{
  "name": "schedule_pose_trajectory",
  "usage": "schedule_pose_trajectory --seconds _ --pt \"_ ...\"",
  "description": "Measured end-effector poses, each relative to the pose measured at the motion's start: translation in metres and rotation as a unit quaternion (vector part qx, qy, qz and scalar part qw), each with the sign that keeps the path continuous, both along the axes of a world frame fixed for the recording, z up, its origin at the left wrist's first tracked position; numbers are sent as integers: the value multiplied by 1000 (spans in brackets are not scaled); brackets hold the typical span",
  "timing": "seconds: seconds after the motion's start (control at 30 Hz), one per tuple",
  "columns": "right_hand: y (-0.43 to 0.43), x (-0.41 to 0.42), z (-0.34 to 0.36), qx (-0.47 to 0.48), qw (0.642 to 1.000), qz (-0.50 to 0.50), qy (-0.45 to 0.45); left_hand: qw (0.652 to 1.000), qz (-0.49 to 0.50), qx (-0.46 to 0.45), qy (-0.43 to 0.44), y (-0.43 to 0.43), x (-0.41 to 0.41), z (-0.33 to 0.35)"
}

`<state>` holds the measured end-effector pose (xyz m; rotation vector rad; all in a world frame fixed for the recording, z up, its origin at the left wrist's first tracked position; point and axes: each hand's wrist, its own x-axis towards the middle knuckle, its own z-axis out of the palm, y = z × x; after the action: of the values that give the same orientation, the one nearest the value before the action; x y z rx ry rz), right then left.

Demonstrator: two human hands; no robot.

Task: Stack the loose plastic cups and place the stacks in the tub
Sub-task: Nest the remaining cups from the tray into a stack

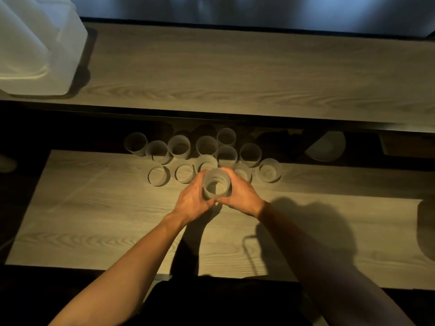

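A frosted, ribbed plastic cup (pixel 216 183) stands upright near the middle of the lower wooden table (pixel 94 220). My left hand (pixel 191 200) grips its left side and my right hand (pixel 242 196) grips its right side, fingers curled round it. Behind it, several loose cups of the same kind (pixel 179 147) stand upright in rough rows along the table's far edge. A white translucent tub (pixel 35 48) sits on the upper shelf at the far left.
A long wooden shelf (pixel 235 74) runs behind the cups, above the table. A pale rounded container (pixel 327 147) lies in the dark gap at the right. A dark object (pixel 426 229) sits at the table's right edge.
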<state>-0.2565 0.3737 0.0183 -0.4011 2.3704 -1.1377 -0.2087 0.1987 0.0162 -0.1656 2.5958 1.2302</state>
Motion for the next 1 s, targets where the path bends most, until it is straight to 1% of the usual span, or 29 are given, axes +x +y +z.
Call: schedule_pose_trajectory --seconds 0.13,0.27,0.37,0.57,0.7,0.87,1.0 --pt "0 5 -14 32 999 14 -6 1000 -12 -12 5 1 3 -13" --pt "-3 6 -16 31 999 8 4 1000 -7 -16 19 0 4 -17" --pt "-1 3 -12 32 999 10 11 999 -13 -8 41 -4 6 -10" --pt "-5 -14 11 28 998 11 62 996 -5 4 93 -19 -6 15" --pt "-18 -31 29 3 997 8 81 993 -1 15 117 -31 -23 31" --pt "-29 -48 36 1 997 28 77 994 -15 13 110 -47 -39 37" --pt "-36 -51 36 -2 996 20 85 993 -3 7 118 -50 -42 31"
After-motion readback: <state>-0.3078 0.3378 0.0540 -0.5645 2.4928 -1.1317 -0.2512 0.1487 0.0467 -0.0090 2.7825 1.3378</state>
